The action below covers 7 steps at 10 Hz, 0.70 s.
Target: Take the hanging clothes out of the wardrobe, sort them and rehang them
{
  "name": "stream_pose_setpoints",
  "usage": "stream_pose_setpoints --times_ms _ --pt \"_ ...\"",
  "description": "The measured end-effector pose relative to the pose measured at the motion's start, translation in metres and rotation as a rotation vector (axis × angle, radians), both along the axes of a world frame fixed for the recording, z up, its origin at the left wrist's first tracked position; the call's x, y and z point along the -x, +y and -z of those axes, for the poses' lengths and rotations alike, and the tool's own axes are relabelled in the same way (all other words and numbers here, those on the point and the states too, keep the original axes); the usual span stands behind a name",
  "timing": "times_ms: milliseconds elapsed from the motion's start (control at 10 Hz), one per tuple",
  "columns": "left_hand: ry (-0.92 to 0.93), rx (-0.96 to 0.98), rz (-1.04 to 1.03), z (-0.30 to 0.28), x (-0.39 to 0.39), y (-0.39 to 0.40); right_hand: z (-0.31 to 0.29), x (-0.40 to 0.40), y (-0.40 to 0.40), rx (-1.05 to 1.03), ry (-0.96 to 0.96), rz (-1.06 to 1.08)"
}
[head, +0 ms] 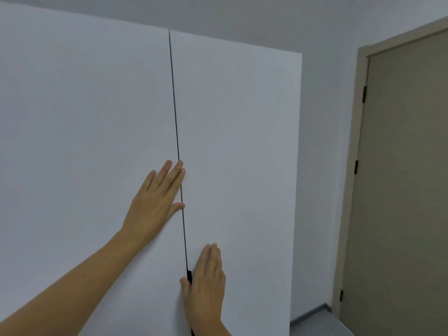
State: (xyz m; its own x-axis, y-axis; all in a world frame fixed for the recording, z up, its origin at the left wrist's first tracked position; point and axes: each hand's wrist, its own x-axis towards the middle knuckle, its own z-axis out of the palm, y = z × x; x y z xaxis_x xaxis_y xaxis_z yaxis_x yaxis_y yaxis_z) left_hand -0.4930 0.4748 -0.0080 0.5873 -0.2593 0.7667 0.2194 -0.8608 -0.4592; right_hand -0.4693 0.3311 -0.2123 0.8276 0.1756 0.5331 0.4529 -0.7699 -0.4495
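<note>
- White and flat, the wardrobe (97, 117) fills the left and centre of the frame, its two doors closed with only a thin dark seam running from the upper centre down to the bottom edge.
- The left door (84, 105) takes up the left half of the frame; the right door (237, 141) sits in the centre and ends at a straight vertical edge right of centre.
- The left hand (155, 202) lies flat on the left door at mid-height in the frame, fingers straight and close together, angled up toward the seam. Its fingertips and thumb tip reach the seam; it has hold of nothing.
- The bare left forearm runs in from the lower left corner of the frame.
- The right hand (206, 284) lies flat on the right door in the lower centre of the frame, fingers straight and pointing up, holding nothing. Its thumb sits at the seam, where the gap looks slightly wider and darker.
- No clothes show; the wardrobe's inside is hidden behind the shut doors.
- A pale grey wall (327, 117) stands behind and to the right of the wardrobe.
- A grey-brown room door (407, 190) in a beige frame fills the right edge of the frame, closed, with dark hinges down its left side.
- A strip of grey skirting and floor (315, 318) shows in the lower right, between the wardrobe and the room door.
</note>
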Motion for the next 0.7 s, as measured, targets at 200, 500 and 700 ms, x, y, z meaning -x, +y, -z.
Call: stream_pose_setpoints --times_ms 200,500,700 --pt "-0.040 0.012 0.025 0.010 -0.011 0.006 0.005 -0.007 0.011 0.014 0.028 0.030" --pt "-0.061 0.043 0.091 0.017 -0.016 0.007 0.009 -0.013 0.011 -0.010 0.088 -0.007" --pt "0.009 0.335 0.250 0.033 0.012 -0.020 -0.003 0.014 -0.060 0.043 0.075 -0.321"
